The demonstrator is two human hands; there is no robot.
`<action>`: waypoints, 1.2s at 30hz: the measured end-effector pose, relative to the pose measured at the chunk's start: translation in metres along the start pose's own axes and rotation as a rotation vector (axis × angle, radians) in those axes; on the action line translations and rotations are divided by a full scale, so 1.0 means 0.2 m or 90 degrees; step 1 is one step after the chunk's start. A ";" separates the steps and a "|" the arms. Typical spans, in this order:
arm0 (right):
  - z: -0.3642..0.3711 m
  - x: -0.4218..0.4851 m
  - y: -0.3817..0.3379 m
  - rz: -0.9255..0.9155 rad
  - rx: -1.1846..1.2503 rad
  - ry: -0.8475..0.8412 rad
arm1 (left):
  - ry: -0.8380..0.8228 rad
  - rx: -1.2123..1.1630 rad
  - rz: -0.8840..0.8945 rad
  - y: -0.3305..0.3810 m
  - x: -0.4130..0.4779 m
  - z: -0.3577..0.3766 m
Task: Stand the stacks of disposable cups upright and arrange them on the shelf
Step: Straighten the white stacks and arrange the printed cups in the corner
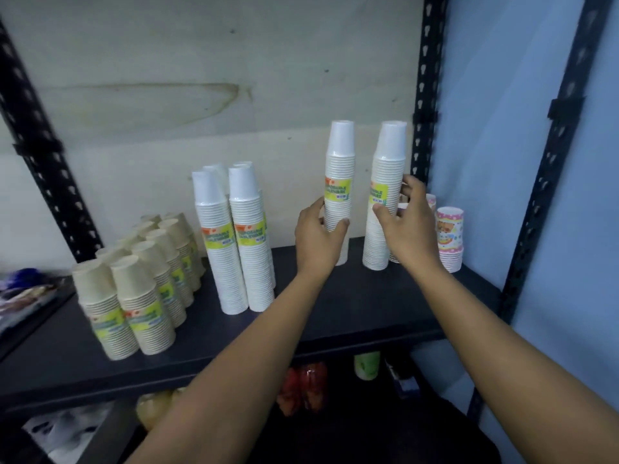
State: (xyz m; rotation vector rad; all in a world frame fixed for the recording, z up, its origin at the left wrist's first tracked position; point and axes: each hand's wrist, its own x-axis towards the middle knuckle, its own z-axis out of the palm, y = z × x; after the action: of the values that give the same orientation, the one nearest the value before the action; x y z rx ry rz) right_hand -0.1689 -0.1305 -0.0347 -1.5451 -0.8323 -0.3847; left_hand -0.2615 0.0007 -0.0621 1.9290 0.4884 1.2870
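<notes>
Dark shelf (351,309) of a slotted black metal rack, backed by a pale plywood panel (207,95), with a blue wall (495,128) at the right. Far left: a cluster of beige cup stacks (140,283), each upright with cup bases uppermost and a yellow-green label on its side. Next to them, nearer the middle: a group of white cup stacks (234,246), also upright, long axes vertical, closed ends pointing up. Centre: the left hand (318,236), forearm reaching up from below, wraps its fingers and thumb around the lower part of a tall white stack (340,169); this stack stands vertical, closed end up, and whether its foot touches the shelf is hidden by the hand. Just beside it, a second tall white stack (387,182) rests on the shelf and leans slightly to the right at its top; the right hand (407,222) grips it at mid-height, thumb on the front near the label and fingers curled round the right side. Far right, behind this hand: a short stack of pink patterned cups (450,236), upright, near the rack's rear post.
</notes>
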 end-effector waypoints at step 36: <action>0.55 -0.60 -0.33 -0.011 0.237 -0.307 | 0.200 0.075 -0.051 -0.17 -0.57 -0.93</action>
State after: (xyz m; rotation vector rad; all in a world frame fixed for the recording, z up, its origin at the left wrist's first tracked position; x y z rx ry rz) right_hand -0.3216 -0.0613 -0.0881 -1.2922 -1.2143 0.1399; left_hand -0.4742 0.0173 -0.1188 1.7869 0.8078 1.5457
